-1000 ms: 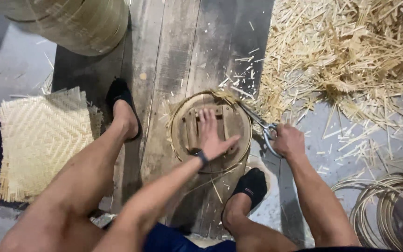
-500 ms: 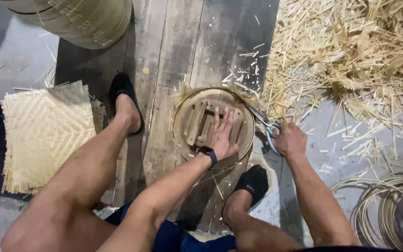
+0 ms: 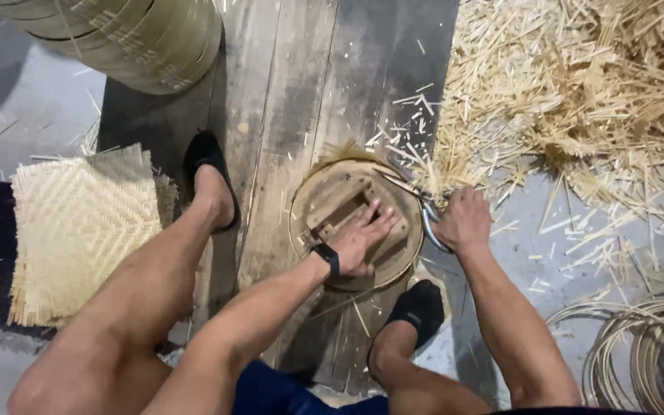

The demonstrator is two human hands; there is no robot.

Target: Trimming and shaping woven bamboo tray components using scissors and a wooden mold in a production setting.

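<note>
My left hand (image 3: 363, 240), with a black band at the wrist, presses flat with spread fingers on a round wooden form (image 3: 324, 201) that lies on dark floor planks. Bamboo weave ends stick out around the form's far rim. My right hand (image 3: 464, 220) grips metal scissors (image 3: 418, 201), whose blades point along the form's right edge toward the protruding strips. My bare legs flank the form, one black slipper (image 3: 203, 157) to its left and another (image 3: 418, 306) just below it.
A stack of flat woven bamboo mats (image 3: 78, 223) lies at the left. Stacked round bamboo baskets (image 3: 128, 38) stand at the top left. A large heap of bamboo offcuts (image 3: 578, 100) covers the upper right. Coiled bamboo rings (image 3: 639, 353) lie at the lower right.
My left hand has slid a little across the form's top and turned more to the right. The right hand with the scissors stays at the form's right edge.
</note>
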